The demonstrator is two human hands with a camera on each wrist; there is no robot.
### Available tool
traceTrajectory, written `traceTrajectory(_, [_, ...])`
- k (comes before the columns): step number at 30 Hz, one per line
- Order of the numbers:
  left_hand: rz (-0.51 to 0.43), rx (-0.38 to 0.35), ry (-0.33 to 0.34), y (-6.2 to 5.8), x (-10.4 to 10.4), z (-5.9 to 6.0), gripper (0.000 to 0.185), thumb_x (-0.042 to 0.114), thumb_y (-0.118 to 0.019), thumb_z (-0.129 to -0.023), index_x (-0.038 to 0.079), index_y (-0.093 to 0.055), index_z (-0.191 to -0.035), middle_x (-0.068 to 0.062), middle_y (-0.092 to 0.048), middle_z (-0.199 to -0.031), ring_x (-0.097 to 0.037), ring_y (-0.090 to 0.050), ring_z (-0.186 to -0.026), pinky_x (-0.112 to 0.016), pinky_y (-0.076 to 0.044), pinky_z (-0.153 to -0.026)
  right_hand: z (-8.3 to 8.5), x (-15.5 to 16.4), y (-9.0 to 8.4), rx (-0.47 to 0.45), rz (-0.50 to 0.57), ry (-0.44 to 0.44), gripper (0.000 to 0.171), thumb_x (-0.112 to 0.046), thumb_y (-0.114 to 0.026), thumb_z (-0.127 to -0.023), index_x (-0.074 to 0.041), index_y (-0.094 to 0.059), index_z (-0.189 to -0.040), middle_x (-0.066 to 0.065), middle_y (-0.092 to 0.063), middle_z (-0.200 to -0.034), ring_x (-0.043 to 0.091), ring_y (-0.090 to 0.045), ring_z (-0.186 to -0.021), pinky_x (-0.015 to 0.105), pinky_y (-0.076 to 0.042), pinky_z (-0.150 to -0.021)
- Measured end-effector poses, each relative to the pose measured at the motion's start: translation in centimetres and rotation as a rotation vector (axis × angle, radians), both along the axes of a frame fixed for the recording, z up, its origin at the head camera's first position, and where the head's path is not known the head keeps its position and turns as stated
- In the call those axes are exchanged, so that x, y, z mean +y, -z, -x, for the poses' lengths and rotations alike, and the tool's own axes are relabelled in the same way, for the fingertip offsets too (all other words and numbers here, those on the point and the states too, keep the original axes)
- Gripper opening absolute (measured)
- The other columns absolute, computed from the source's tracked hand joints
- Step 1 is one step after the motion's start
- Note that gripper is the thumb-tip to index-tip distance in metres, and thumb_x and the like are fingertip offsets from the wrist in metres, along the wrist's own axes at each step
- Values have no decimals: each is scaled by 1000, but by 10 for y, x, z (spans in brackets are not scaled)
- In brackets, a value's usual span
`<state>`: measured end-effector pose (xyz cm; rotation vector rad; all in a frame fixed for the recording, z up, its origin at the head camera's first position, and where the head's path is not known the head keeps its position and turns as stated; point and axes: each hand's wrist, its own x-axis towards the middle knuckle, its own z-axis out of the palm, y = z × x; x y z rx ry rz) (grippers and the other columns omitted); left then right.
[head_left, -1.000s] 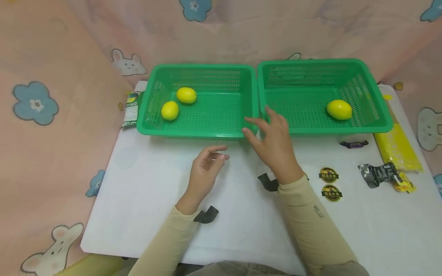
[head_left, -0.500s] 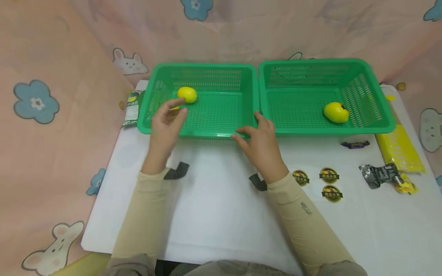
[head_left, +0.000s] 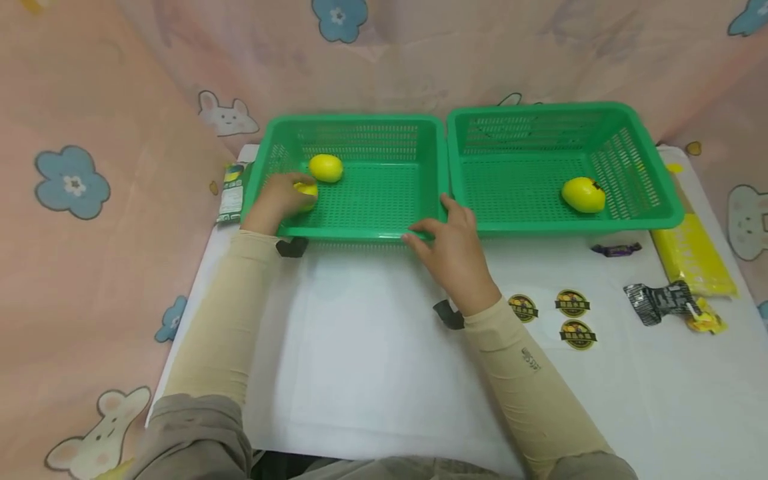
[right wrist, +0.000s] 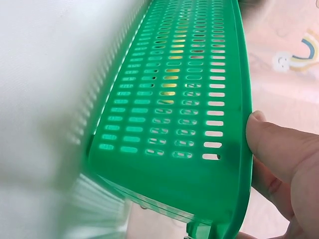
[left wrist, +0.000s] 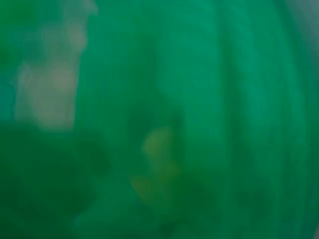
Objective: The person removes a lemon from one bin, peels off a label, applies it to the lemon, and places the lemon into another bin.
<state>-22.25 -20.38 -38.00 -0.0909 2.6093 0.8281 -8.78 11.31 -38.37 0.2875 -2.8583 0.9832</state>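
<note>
My left hand (head_left: 277, 200) reaches into the left green basket (head_left: 384, 235) and grips a lemon (head_left: 308, 189), its fingers and thumb around the fruit. A second lemon (head_left: 326, 168) lies just behind it on the basket floor. The left wrist view is a green blur. My right hand (head_left: 453, 257) pinches the same basket's rim near its front right corner. In the right wrist view the thumb (right wrist: 279, 144) lies against the rim, with the other fingers partly hidden behind it.
The right green basket (head_left: 594, 225) stands beside the left one, holding a yellow fruit (head_left: 583, 195) with a dark end. Wrapped sweets (head_left: 660, 302), a yellow packet (head_left: 693, 257) and several round stickers (head_left: 573, 303) lie at right. A green packet (head_left: 231, 193) sits at far left.
My left hand has moved from in front of the baskets to the left basket's front lemon and gripped it. My right hand has shifted onto the rim. The fruit in the right basket has rolled slightly.
</note>
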Motion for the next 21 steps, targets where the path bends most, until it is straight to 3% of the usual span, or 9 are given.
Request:
traceTrajectory(4, [17,30,-26,8,5,0,60,16,-71,-100,9,-52,-156,-29,-30,-166,-46,-28,-151,-62,-22,-124,0,1,-1,-6,-3,4,30,-34,-81,-97,-9,-83,-113,34,-39,-159,53,-34,-144,60,-42,-112])
traceTrajectory(9, [-20,63,-50,12,5,0,60,18,-74,-98,7,-54,-154,-26,-41,-161,-43,-37,-146,-59,-28,-122,1,0,0,-9,-15,3,30,-35,-80,-97,-9,-83,-113,34,-39,-159,53,-34,-145,59,-43,-112])
traceTrajectory(12, [-96,63,-64,9,3,-2,60,24,-73,-100,10,-54,-155,-25,-47,-157,-40,-45,-138,-55,-37,-117,2,0,0,-6,-21,4,30,-35,-81,-97,-9,-83,-113,34,-39,-159,53,-34,-145,59,-44,-112])
traceTrajectory(14, [-217,63,-104,2,6,-9,60,26,-72,-100,13,-54,-156,-24,-47,-155,-38,-51,-131,-53,-45,-112,2,-1,0,-8,-22,4,31,-35,-81,-97,-9,-83,-113,34,-39,-159,53,-34,-145,59,-44,-111])
traceTrajectory(17, [-454,84,-174,-20,19,-34,58,23,-74,-101,20,-56,-155,-20,-46,-152,-32,-59,-121,-47,-54,-104,2,-1,0,-14,-20,3,31,-36,-81,-97,-9,-83,-113,33,-38,-159,53,-34,-145,60,-44,-111])
traceTrajectory(19, [-577,116,-178,-37,33,-62,56,21,-77,-99,24,-59,-152,-13,-48,-151,-29,-61,-119,-46,-56,-102,2,0,0,-17,-15,3,31,-36,-81,-97,-9,-83,-113,33,-38,-160,53,-34,-145,60,-43,-111])
traceTrajectory(21, [-633,139,-142,-50,49,-96,55,19,-80,-97,26,-63,-148,-7,-52,-149,-27,-60,-120,-46,-56,-99,1,1,0,-19,-15,6,31,-36,-81,-96,-9,-83,-113,33,-38,-160,52,-34,-145,60,-43,-112])
